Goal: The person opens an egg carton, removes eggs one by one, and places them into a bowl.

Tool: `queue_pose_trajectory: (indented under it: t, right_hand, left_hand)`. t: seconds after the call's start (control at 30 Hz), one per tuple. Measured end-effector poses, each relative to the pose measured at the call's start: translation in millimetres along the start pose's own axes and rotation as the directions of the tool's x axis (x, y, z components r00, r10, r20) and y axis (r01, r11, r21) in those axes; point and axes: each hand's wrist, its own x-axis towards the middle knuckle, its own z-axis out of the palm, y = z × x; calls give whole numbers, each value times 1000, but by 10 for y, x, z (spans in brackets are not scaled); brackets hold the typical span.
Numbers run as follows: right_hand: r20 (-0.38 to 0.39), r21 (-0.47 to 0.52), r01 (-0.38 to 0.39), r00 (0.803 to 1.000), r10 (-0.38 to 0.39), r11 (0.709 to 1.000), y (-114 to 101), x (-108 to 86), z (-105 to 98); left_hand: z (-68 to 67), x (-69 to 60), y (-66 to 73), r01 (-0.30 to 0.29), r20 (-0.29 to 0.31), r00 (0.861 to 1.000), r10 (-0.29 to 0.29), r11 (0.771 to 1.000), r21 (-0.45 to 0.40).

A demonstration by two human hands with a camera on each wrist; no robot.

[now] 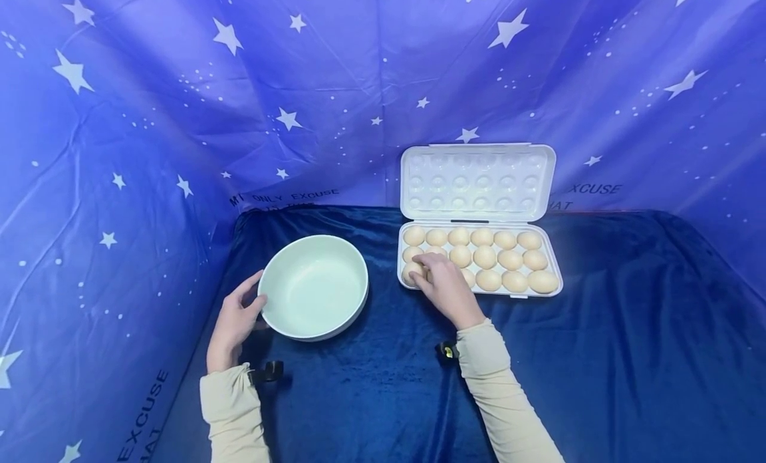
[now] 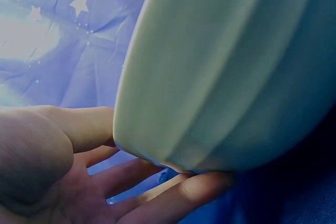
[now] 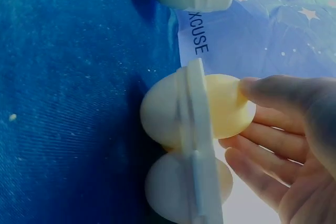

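Note:
A pale green bowl (image 1: pixel 314 287) stands on the blue cloth, its ribbed outer wall (image 2: pixel 210 77) filling much of the left wrist view. My left hand (image 1: pixel 236 320) holds it at the left side, thumb at the rim and fingers against the outside. To the right lies an opened white egg carton (image 1: pixel 479 183) with several rows of light brown eggs. My right hand (image 1: pixel 445 287) grips the egg (image 3: pixel 228 106) at the carton's front left corner between thumb and fingers. That egg sits in its cup. The hand partly covers neighbouring eggs.
The carton's dimpled lid (image 1: pixel 479 177) leans back behind the eggs. Star-printed purple-blue curtain (image 1: pixel 335 64) hangs behind and at both sides. Dark blue velvet cloth (image 1: pixel 383 390) covers the table. A small dark wrist device (image 1: pixel 267 372) is strapped to the left sleeve.

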Motion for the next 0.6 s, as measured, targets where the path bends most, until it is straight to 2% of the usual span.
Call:
queue_pose_trajectory:
  t: [0.23, 0.43, 0.6]
  right_hand:
    - [5, 80, 18, 1000, -19, 997, -34, -29, -60]
    - [-25, 97, 85, 996, -83, 992, -135, -15, -111]
    - [7, 76, 122, 992, -123, 990, -236, 3, -116]
  left_hand:
    - [19, -2, 37, -41, 43, 998, 34, 985, 165]
    - [25, 7, 63, -55, 58, 997, 47, 986, 157]
    - [21, -9, 56, -44, 58, 998, 35, 985, 165]
